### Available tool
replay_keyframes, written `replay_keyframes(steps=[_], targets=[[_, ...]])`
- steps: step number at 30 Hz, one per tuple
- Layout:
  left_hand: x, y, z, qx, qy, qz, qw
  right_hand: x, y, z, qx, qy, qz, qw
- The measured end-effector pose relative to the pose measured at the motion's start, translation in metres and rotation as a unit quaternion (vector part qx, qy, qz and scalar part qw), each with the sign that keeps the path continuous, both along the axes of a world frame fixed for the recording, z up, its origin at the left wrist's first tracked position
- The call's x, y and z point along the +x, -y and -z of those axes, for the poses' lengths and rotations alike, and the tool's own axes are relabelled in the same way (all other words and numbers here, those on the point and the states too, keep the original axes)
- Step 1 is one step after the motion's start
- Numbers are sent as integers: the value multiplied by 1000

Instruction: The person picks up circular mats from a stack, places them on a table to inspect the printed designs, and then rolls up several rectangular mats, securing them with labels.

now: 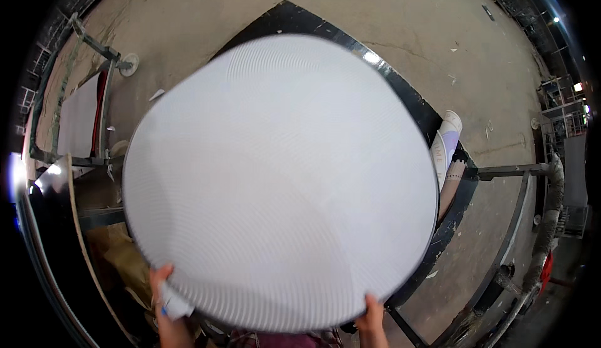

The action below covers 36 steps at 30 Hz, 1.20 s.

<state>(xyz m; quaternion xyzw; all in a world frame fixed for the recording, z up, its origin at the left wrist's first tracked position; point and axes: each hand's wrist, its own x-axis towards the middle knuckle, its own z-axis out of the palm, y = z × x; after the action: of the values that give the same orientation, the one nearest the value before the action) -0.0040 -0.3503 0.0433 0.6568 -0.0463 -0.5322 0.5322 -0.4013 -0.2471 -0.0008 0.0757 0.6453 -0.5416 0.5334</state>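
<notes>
A large white sheet (282,179) with rounded corners, a finely ribbed face and a thin dark edge fills the middle of the view. My left hand (161,285) grips its near left edge, the thumb lying over the top. A small white piece (177,303), like crumpled paper or cloth, shows beside that hand; whether I hold it is unclear. My right hand (372,313) is closed on the near right edge, its thumb on top as well. Under the sheet is a black table (404,91), mostly hidden by it.
Rolled printed sheets, one white and purple (446,141) and one tan (451,188), lie along the table's right side. A wheeled metal frame (113,57) stands left, and metal rails (519,223) stand right. Scraps of paper (156,95) are on the concrete floor (400,16).
</notes>
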Motion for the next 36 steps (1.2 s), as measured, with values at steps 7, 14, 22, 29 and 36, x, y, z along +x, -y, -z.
replay_keyframes(steps=[7,14,22,29,36], targets=[[12,-17,-76,75,134,160,975,-138,-70,118,108,120,-52,985],[-21,-28,-137,-15,160,168,973,-132,-44,60,180,1,-99,979],[-56,-60,-310,-69,353,326,874,-149,16,-175,-72,-468,-317,822],[-34,-162,-385,-243,439,341,795,-133,-10,-269,-277,-460,-332,775],[22,-292,-445,-301,490,214,789,-179,5,-283,-345,-417,-405,737]])
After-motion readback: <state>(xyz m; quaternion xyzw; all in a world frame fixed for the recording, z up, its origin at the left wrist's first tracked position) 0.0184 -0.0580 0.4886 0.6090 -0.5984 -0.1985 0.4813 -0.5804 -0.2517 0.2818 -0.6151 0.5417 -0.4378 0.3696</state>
